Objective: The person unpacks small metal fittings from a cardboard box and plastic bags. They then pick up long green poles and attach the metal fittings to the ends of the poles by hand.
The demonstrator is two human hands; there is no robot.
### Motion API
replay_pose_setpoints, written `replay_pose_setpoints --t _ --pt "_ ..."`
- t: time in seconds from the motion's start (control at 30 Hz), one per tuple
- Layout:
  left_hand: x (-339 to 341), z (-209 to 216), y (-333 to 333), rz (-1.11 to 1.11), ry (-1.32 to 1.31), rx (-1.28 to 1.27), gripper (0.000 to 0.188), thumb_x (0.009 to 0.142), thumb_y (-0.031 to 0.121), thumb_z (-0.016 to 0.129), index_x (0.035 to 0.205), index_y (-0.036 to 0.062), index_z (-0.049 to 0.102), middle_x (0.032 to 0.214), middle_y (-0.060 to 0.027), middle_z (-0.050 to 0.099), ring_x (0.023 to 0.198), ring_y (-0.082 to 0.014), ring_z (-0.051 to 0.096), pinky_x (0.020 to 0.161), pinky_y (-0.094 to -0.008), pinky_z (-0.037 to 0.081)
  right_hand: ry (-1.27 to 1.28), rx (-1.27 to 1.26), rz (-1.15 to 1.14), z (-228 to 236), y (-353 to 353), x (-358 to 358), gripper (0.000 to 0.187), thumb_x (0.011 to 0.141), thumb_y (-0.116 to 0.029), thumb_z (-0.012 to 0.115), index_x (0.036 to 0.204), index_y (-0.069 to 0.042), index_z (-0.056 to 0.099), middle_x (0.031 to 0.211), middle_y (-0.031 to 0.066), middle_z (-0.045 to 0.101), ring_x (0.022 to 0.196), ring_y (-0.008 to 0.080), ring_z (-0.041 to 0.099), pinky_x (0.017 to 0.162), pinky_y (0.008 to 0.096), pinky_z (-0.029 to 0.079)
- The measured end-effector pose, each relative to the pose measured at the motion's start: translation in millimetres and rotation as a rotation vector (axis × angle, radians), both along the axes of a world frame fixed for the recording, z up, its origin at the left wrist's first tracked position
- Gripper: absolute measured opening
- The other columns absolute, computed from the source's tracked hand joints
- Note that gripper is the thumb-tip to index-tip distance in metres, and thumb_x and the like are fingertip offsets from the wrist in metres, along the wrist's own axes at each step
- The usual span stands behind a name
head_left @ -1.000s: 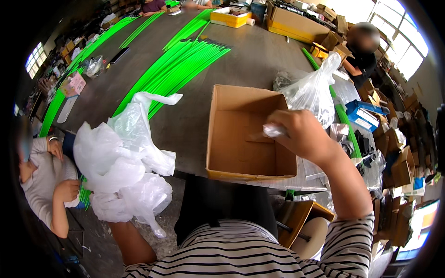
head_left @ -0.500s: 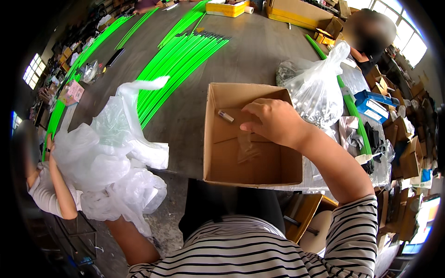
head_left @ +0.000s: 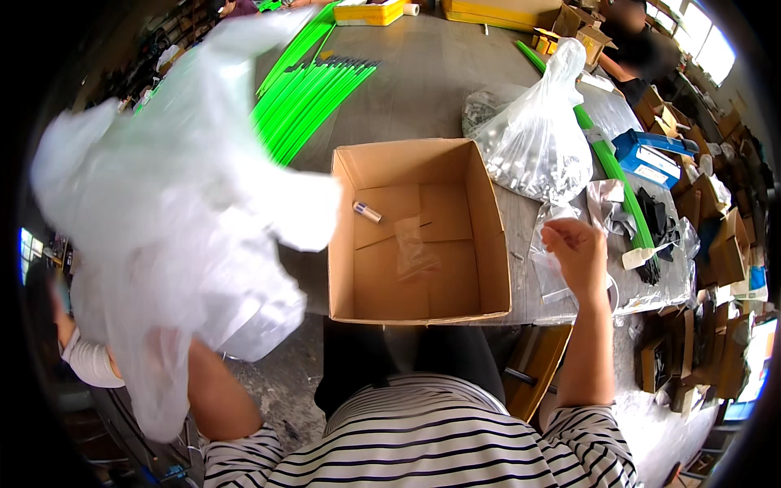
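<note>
Co-worker's sleeve [head_left: 93, 362]: white, far left, partly behind plastic.
Left hand [head_left: 171, 346]: showed only faintly through film; could not tell whether fingers were apart, together or clamped on the plastic.
White plastic bags [head_left: 191, 203]: crumpled, blurred bunch over the left hand, covering the left part of the table [head_left: 415, 89] in view; right corner overlapped the box's left edge, contact unclear.
Green rods [head_left: 313, 106]: lay fanned on the table, dark tips at far end.
Cardboard box [head_left: 342, 272]: open-topped, stood at near table edge, between bags and right hand.
Box floor: short whitish cylinder [head_left: 368, 212] lay near left wall; small clear bag [head_left: 416, 256] lay around the middle.
Knotted clear bag [head_left: 541, 134]: full of small pale parts, just beside box's right wall.
Right hand [head_left: 579, 252]: raised right of box; fingers curled, thumb close to forefinger; could not tell whether tips met.
Blue box [head_left: 648, 159]: right end, beside second green bundle [head_left: 606, 159].
</note>
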State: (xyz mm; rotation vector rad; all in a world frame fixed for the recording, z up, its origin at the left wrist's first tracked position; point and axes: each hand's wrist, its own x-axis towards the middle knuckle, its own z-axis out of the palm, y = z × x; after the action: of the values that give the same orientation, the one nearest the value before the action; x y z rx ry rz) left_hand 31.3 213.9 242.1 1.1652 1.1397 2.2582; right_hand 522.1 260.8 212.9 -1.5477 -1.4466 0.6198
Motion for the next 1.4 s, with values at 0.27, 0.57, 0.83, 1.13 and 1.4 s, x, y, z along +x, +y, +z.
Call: replay_pose_setpoints --t 0.27,0.57,0.83,1.13,1.4 --pt "153 36 68 -0.579 -0.168 -0.196 0.047 0.073 0.003 0.069 0.116 0.0011 0.050 0.105 -0.0057 0.059 0.095 -0.0162 0.057 0.085 -0.0314 0.046 0.048 -0.070 0.007 -15 -14 -5 0.013 0.081 -0.008 0.063 0.082 0.005 0.065 0.064 0.0045 0.062 0.058 0.0079 0.057 0.055 0.0210 0.045" --pt "162 23 82 -0.714 0.222 -0.730 0.047 0.075 -0.005 0.059 0.120 -0.0018 0.046 0.110 -0.0096 0.055 0.102 -0.0178 0.053 0.086 -0.0316 0.044 0.111 -0.027 -0.011 -8 -21 -17 0.013 0.080 -0.006 0.064 0.087 0.004 0.065 0.067 0.0059 0.063 0.060 0.0088 0.059 0.057 0.0211 0.047" --pt "176 24 65 -0.183 1.238 -0.426 0.068 0.063 -0.007 0.064 0.126 0.0106 0.044 0.124 -0.0204 0.041 0.110 -0.0345 0.047 0.090 -0.0401 0.042 -0.342 0.050 -0.070 -24 -8 4 0.019 0.069 -0.008 0.070 0.088 -0.003 0.068 0.077 0.0147 0.065 0.067 0.0273 0.063 0.063 0.0320 0.050" --pt "192 3 65 -0.151 1.827 -0.423 0.044 0.069 0.002 0.060 0.112 0.0089 0.057 0.125 -0.0208 0.043 0.106 -0.0354 0.050 0.094 -0.0435 0.039 -0.693 -0.100 0.081 -69 5 -16 0.012 0.072 -0.011 0.065 0.080 -0.002 0.064 0.081 0.0150 0.062 0.078 0.0354 0.060 0.068 0.0409 0.048" --pt "155 6 73 -0.379 0.774 -0.475 0.030 0.069 -0.007 0.052 0.098 0.0002 0.051 0.094 -0.0142 0.059 0.092 -0.0239 0.058 0.077 -0.0287 0.043 0.006 0.379 0.050 39 -18 -46 0.011 0.068 0.007 0.064 0.077 0.001 0.063 0.072 0.0074 0.062 0.061 0.0119 0.063 0.055 0.0223 0.050"
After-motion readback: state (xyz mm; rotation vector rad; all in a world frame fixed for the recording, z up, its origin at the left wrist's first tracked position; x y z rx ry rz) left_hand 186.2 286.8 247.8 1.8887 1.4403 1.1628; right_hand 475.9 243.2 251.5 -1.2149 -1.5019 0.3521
